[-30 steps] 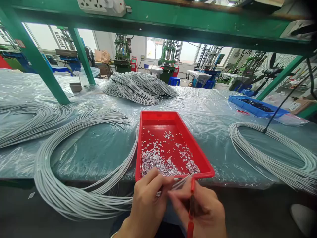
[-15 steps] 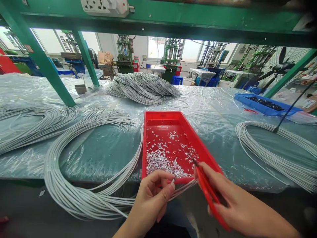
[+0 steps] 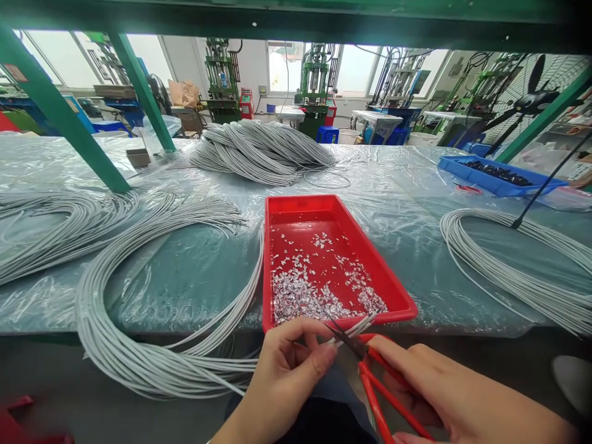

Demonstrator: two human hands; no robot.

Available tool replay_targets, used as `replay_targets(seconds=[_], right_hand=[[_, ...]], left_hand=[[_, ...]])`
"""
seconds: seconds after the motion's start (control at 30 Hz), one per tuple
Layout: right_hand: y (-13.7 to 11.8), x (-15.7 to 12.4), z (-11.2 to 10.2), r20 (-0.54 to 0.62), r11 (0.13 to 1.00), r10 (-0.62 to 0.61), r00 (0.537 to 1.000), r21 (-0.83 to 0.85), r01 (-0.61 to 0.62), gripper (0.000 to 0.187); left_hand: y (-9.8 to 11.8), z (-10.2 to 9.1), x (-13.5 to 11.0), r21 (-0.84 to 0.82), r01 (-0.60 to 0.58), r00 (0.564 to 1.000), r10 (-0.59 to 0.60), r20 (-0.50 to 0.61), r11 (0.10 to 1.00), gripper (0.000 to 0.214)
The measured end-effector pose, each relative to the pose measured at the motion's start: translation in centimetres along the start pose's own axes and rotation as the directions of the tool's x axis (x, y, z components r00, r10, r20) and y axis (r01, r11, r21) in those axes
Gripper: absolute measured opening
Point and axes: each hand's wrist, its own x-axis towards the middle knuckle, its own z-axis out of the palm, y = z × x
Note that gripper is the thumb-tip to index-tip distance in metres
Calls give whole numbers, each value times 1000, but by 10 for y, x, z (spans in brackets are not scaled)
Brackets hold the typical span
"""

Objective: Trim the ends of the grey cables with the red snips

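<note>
On my feed I see a plastic-covered table (image 3: pixel 198 277) bearing a red tray (image 3: pixel 377 262), cable heap (image 3: pixel 263 151) at its eleven o'clock, blue bin (image 3: pixel 481 177) at two, coil (image 3: pixel 509 280) at three, wire bundle (image 3: pixel 111 256) at nine.

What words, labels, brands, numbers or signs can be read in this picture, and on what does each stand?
No text can be read.
Small label on the green post at left: too small and blurred.
White label on the carton at the right edge: too blurred.
Red tray, red-handled cutters and grey cables: no legible marking.
</note>
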Motion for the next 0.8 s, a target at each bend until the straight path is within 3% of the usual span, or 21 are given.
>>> replay_targets(seconds=[0.33,0.5,0.6,0.67,0.7,0.73,0.8], right_hand=[[6,4,-4,57,996,-69,996,58,65,15],[10,7,-8,75,997,51,996,55,-55,30],[11,12,-16,-145,990,109,983,104,-95,44],[12,16,-23,-283,992,119,952,71,-103,35],[13,18,-26,-310,993,116,944,39,-109,27],[15,19,-29,-311,993,113,944,0,-119,22],[20,18,-32,-314,990,121,942,-38,-139,17]], left_hand=[[5,0,5,100,24,999,-22,-23,995,26],[3,-1,3,105,23,999,-20,-26,994,24],[-21,-1,0,294,-105,987,64,144,950,19],[-40,-1,-1,476,-325,912,136,388,817,20],[-48,0,-2,508,-357,898,138,418,784,22],[-52,0,-2,505,-342,906,135,401,793,23],[-49,1,-4,372,-82,977,0,214,925,24]])
